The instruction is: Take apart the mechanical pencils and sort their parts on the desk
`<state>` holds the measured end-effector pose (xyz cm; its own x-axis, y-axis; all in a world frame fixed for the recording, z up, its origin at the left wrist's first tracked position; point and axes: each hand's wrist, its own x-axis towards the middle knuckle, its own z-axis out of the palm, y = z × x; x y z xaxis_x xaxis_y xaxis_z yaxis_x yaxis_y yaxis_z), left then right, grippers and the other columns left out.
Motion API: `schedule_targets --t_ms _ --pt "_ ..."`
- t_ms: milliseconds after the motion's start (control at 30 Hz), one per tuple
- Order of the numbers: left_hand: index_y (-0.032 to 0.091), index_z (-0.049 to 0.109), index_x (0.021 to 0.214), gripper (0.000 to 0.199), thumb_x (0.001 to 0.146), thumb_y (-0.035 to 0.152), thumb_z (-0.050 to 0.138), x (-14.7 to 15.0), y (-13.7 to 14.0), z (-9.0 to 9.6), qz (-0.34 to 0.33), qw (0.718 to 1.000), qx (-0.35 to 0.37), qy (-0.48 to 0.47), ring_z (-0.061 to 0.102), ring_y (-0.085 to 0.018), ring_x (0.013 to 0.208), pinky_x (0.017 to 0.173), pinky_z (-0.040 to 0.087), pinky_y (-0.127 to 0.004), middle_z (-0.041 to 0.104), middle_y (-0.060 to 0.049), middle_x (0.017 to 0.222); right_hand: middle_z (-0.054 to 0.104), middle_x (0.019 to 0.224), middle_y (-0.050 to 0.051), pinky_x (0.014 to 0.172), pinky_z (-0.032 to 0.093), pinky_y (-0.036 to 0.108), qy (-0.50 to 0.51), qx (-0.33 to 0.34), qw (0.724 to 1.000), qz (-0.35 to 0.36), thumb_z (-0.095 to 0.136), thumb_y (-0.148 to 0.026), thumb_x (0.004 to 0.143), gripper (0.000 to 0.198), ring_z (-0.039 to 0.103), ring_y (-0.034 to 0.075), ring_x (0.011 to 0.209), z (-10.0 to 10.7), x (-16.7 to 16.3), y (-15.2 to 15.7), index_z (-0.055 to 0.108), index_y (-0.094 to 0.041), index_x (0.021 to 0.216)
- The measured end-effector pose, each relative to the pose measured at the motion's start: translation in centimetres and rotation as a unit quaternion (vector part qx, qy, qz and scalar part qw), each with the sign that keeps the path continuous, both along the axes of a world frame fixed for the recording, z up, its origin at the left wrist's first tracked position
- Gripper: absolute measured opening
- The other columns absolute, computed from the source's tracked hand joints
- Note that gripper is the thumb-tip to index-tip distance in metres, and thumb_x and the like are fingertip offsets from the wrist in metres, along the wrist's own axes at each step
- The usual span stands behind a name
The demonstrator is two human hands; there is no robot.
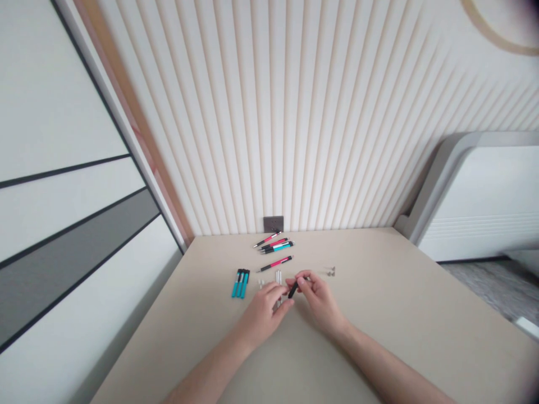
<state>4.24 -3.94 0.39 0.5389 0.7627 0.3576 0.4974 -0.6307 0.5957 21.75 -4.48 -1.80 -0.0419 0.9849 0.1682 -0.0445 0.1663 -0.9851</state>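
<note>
My right hand [318,294] pinches a short black pen part [293,288], held tilted just above the table. Close on its left, my left hand [266,307] has its fingers and thumb curled at the part's lower end; what they grip is too small to make out. Partly behind the left fingers lie thin white-silver rods [278,276], with a few tiny whitish pieces [261,283] beside them. Several teal pen barrels [241,284] with black ends line up left of my hands. Small metallic pieces [332,271] sit to the right.
Beyond my hands lies a red-and-black pen [275,264]. Farther back is a group of red and teal pens [275,246] near the ribbed wall [290,140] and its dark socket [273,224]. A white cabinet [63,235] borders the beige table [202,336] on the left.
</note>
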Motion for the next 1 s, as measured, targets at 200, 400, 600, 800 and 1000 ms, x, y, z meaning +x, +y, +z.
schedule_targets --t_ms 200,400,600,800,1000 --pt "0.018 0.062 0.083 0.009 0.090 0.022 0.057 -0.2 0.7 -0.7 0.033 0.999 0.007 -0.002 0.060 -0.016 0.071 0.067 0.048 -0.026 0.064 -0.002 0.078 0.070 0.098 0.008 0.083 0.050 0.035 -0.058 0.053 0.997 0.001 0.052 -0.054 0.089 0.036 0.064 0.021 0.091 0.1 -0.7 -0.2 0.063 -0.020 0.093" --pt "0.020 0.061 0.088 0.010 0.092 0.024 0.054 -1.4 1.3 -0.4 0.076 0.996 0.052 0.012 0.060 -0.016 0.074 0.067 0.047 -0.025 0.062 -0.001 0.080 0.071 0.085 0.007 0.070 0.047 0.031 -0.148 0.045 0.984 -0.086 0.051 -0.050 0.090 0.036 0.062 0.020 0.076 -0.4 1.8 1.5 0.068 -0.018 0.092" --pt "0.020 0.061 0.092 0.011 0.093 0.026 0.052 -1.9 1.7 -0.5 0.100 0.992 0.069 0.016 0.061 -0.016 0.076 0.069 0.049 -0.025 0.064 -0.002 0.082 0.072 0.095 0.006 0.084 0.043 0.035 -0.375 0.135 0.914 -0.076 0.049 -0.031 0.094 0.023 0.062 0.022 0.089 -0.2 3.7 2.3 0.070 -0.021 0.094" --pt "0.021 0.061 0.099 0.011 0.091 0.023 0.054 -1.9 1.9 -1.1 0.092 0.993 0.067 0.014 0.062 -0.016 0.078 0.070 0.050 -0.025 0.066 -0.002 0.086 0.073 0.090 0.004 0.081 0.039 0.034 -0.520 0.173 0.836 -0.031 0.049 -0.020 0.094 0.022 0.061 0.021 0.089 0.5 3.1 1.8 0.070 -0.024 0.091" --pt "0.022 0.061 0.100 0.011 0.091 0.023 0.055 -1.8 2.0 -1.5 0.097 0.993 0.048 0.036 0.063 -0.017 0.079 0.072 0.050 -0.026 0.066 -0.001 0.087 0.072 0.088 0.002 0.081 0.038 0.033 -0.538 0.175 0.824 -0.022 0.056 -0.020 0.092 0.016 0.059 0.020 0.091 0.6 2.8 1.3 0.070 -0.024 0.087"
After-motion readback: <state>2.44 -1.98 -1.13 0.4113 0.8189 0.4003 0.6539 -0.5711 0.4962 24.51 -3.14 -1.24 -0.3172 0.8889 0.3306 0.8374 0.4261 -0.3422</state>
